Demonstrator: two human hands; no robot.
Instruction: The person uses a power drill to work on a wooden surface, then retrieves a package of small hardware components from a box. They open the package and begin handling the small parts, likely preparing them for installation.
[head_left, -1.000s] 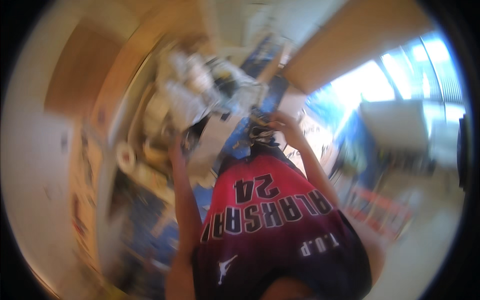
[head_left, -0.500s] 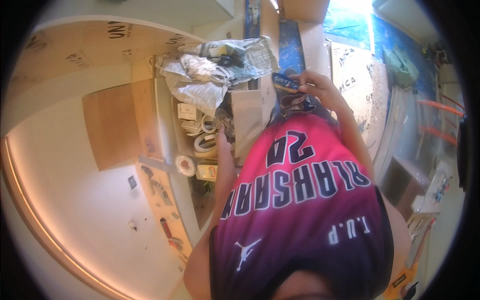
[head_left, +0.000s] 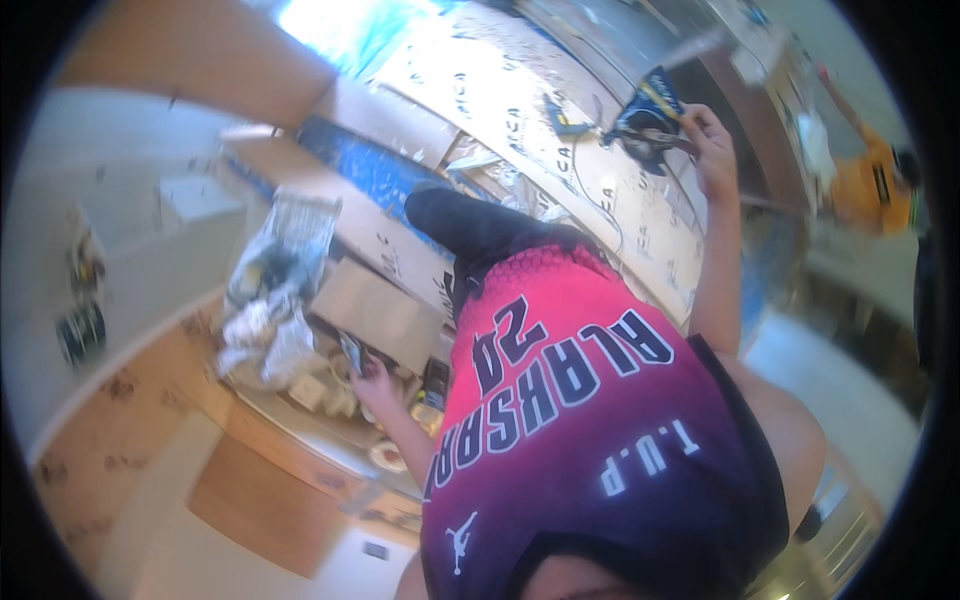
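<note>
My right hand [head_left: 708, 145] is raised at the right, its fingers closed on the edge of a dark blue pouch [head_left: 652, 110] with a yellow strip. The pouch hangs above pale printed boards. Low on the left, my left hand [head_left: 372, 382] reaches over a cardboard box [head_left: 375, 315]. Its fingers close round a small dark, pale-streaked object [head_left: 352, 350], too blurred to name. Beside that hand lie several small boxes and rolls, with a roll of tape [head_left: 388, 456] on the near side. Crumpled plastic sheeting [head_left: 270, 310] lies beyond.
Pale printed boards [head_left: 530, 120] run diagonally across the floor, with a yellow and dark tool [head_left: 567, 118] and a thin cable on them. Blue sheeting [head_left: 360, 160] lies beneath. A person in a yellow shirt [head_left: 870, 185] is at the far right. A wooden panel [head_left: 265, 505] shows lower left.
The view has swung round to the right. My right hand has carried the pouch away from my body, out over the boards. My left hand now shows the small object in its fingers.
</note>
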